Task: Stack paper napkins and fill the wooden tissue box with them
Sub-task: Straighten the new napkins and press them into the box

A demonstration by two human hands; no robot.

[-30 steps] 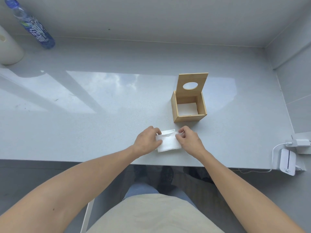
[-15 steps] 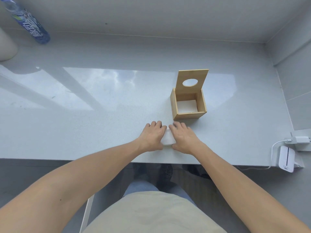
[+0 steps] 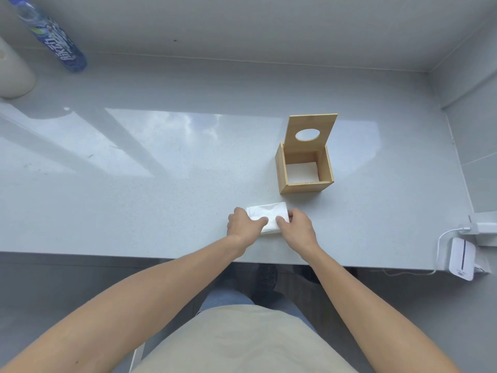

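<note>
A folded white paper napkin [image 3: 269,212] lies on the grey counter near its front edge. My left hand [image 3: 243,226] grips its left side, thumb on top. My right hand [image 3: 297,227] grips its right side, thumb pressed on the napkin. The wooden tissue box [image 3: 305,187] stands just behind and to the right of the napkin. Its lid [image 3: 312,125], with an oval hole, is swung up and open. Something white lies at the bottom of the box [image 3: 301,172].
A blue water bottle [image 3: 52,40] lies at the far left back. A pale cylinder [image 3: 14,76] stands at the left edge. A white device with a cable [image 3: 461,258] and a charger [image 3: 481,227] sit at the counter's right end. The counter's front edge [image 3: 134,255] is close to my body.
Half a second ago both hands pressed flat over the napkin, hiding it. Now they have drawn back to its sides and the napkin's top shows again.
</note>
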